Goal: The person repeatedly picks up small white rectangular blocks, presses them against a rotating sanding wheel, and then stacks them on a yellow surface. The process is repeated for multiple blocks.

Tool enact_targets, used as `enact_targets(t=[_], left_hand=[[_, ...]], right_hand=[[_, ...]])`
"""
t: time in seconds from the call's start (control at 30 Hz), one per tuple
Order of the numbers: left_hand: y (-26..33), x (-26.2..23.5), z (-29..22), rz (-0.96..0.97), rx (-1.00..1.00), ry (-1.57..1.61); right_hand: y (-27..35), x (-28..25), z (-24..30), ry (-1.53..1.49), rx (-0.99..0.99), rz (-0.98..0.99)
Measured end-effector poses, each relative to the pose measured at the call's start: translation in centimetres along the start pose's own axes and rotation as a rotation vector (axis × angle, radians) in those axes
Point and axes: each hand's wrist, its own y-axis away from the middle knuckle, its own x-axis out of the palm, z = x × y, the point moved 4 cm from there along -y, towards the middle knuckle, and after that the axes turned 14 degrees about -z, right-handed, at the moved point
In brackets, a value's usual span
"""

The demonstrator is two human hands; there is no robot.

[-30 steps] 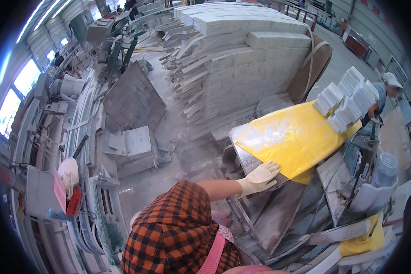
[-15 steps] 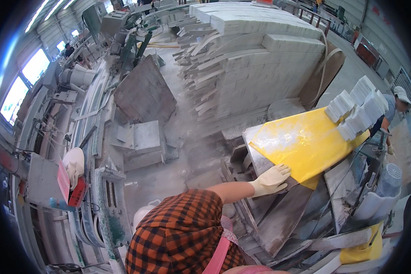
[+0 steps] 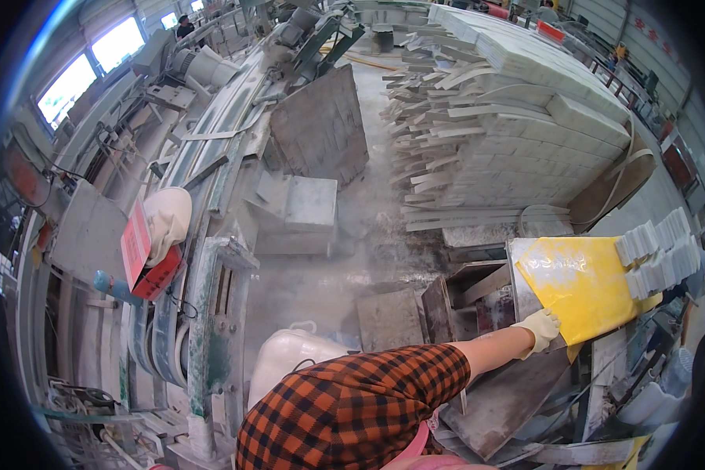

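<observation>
While the gloved left hand (image 3: 536, 332) rests at the worktop's (image 3: 522, 280) near edge, the yellow plastic sheet (image 3: 591, 286) lies right at its fingertips. Whether the fingers grip, I cannot tell. Red characters (image 3: 652, 34) mark the far wall (image 3: 670, 66).

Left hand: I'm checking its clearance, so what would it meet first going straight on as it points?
The left hand would probably meet the yellow sheet first, then the stacked white pieces; whether hand and sheet touch is unclear.
</observation>
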Motion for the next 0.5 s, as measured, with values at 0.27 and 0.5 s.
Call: enact_targets(t=[0.27,0.5], left_hand=[[1.2,-3.2,-0.7,-0.108,0.017,0.012],[1.1,-5.4,-1.1,-0.185,-0.064,-0.012]], right_hand=[[0.3,-3.1,1.4,0.157,-0.145,0.075],[1.9,-7.4,4.0,0.031,-0.151,-0.341]])
